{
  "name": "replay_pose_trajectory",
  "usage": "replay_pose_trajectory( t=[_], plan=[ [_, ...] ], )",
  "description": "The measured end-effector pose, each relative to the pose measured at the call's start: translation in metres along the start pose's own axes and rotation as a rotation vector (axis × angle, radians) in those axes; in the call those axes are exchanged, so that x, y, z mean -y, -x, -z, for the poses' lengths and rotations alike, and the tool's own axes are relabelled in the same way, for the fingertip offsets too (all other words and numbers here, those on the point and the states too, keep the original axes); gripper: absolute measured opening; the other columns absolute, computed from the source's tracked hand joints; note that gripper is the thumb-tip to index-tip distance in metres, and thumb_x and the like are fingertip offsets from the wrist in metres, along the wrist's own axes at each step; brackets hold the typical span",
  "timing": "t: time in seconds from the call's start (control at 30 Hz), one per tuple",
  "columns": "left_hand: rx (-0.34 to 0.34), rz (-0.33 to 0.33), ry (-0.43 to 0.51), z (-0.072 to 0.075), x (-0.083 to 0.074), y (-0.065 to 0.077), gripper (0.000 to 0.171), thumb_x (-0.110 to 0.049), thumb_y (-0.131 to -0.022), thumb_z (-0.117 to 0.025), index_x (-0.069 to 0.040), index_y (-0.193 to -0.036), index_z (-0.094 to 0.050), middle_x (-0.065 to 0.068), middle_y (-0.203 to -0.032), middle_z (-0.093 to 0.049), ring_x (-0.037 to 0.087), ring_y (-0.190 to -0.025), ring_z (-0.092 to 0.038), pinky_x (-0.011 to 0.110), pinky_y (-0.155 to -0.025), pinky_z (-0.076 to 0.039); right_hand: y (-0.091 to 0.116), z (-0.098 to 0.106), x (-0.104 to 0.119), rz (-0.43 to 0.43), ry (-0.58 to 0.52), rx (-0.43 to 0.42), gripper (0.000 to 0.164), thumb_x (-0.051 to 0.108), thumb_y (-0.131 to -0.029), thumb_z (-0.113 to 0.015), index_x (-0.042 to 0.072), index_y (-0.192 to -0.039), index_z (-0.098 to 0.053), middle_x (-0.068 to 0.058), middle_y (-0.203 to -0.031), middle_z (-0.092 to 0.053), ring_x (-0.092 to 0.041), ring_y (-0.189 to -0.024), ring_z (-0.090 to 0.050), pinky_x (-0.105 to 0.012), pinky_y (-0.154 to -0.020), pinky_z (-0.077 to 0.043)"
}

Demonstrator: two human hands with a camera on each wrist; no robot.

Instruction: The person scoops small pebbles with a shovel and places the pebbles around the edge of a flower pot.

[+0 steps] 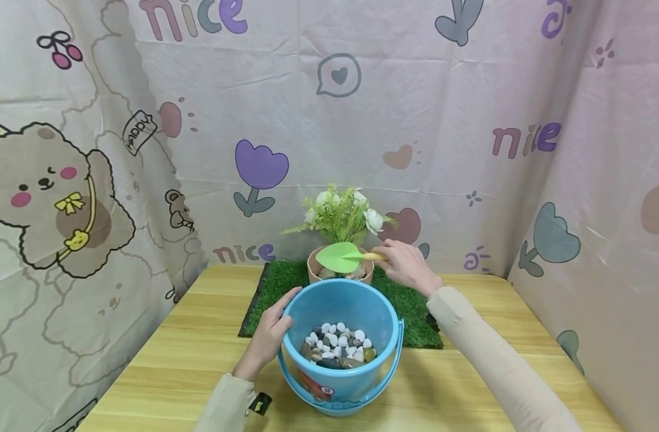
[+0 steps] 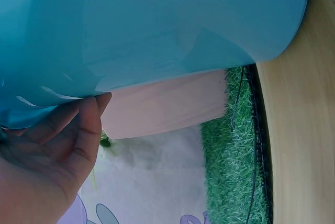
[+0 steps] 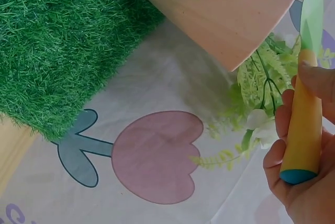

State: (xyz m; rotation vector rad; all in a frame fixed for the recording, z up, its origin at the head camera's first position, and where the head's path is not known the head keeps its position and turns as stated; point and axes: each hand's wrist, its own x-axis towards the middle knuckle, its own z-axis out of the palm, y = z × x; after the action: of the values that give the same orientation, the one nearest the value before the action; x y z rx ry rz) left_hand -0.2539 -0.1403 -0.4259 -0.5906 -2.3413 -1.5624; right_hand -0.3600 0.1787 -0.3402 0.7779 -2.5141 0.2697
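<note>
A light-blue bucket stands upright on the table, with white, grey and brown pebbles in its bottom. At its left side my left hand holds the rim; the left wrist view has this hand with its fingers against the bucket wall. My right hand grips the yellow handle of a small garden trowel with a green blade. That blade is over the terracotta-coloured flower pot, just behind the bucket. Stones and a plant with white flowers are in the pot.
A mat of artificial grass lies under the pot and reaches behind the bucket. The wooden table extends to both sides. Printed cloth hangs at the back and sides. The bucket's blue handle hangs down in front.
</note>
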Motion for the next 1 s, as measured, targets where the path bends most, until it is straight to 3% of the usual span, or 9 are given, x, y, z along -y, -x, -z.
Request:
replay_pose_trajectory(
  t=[0.2, 0.63, 1.0],
  plan=[
    [0.001, 0.003, -0.005, 0.000, 0.000, 0.000, 0.064, -0.003, -0.087, -0.038, -0.010, -0.150, -0.040, 0.016, -0.144, -0.052, 0.039, -0.123, -0.058, 0.053, -0.090, -0.053, 0.002, 0.000, -0.002, 0.003, 0.011, 0.026, 0.021, 0.026, -0.093, -0.064, 0.023, -0.112, -0.074, 0.006, -0.086, -0.063, -0.010, -0.068, -0.052, -0.028, -0.054, -0.042],
    [0.000, 0.000, -0.011, -0.001, 0.002, 0.000, 0.064, -0.003, -0.087, -0.038, -0.013, -0.150, -0.041, 0.015, -0.144, -0.053, 0.038, -0.122, -0.058, 0.053, -0.091, -0.053, 0.008, 0.004, 0.000, -0.034, -0.036, 0.102, 0.022, 0.031, -0.096, -0.060, 0.025, -0.112, -0.072, 0.007, -0.086, -0.063, -0.009, -0.062, -0.049, -0.027, -0.052, -0.039],
    [0.001, 0.000, -0.007, 0.000, 0.000, 0.000, 0.065, -0.003, -0.086, -0.038, -0.012, -0.150, -0.041, 0.016, -0.143, -0.053, 0.039, -0.122, -0.059, 0.052, -0.089, -0.054, 0.017, 0.010, 0.009, -0.013, -0.114, 0.040, 0.029, 0.038, -0.093, -0.063, 0.020, -0.113, -0.075, 0.007, -0.082, -0.067, -0.006, -0.058, -0.047, -0.025, -0.051, -0.038]
  ],
)
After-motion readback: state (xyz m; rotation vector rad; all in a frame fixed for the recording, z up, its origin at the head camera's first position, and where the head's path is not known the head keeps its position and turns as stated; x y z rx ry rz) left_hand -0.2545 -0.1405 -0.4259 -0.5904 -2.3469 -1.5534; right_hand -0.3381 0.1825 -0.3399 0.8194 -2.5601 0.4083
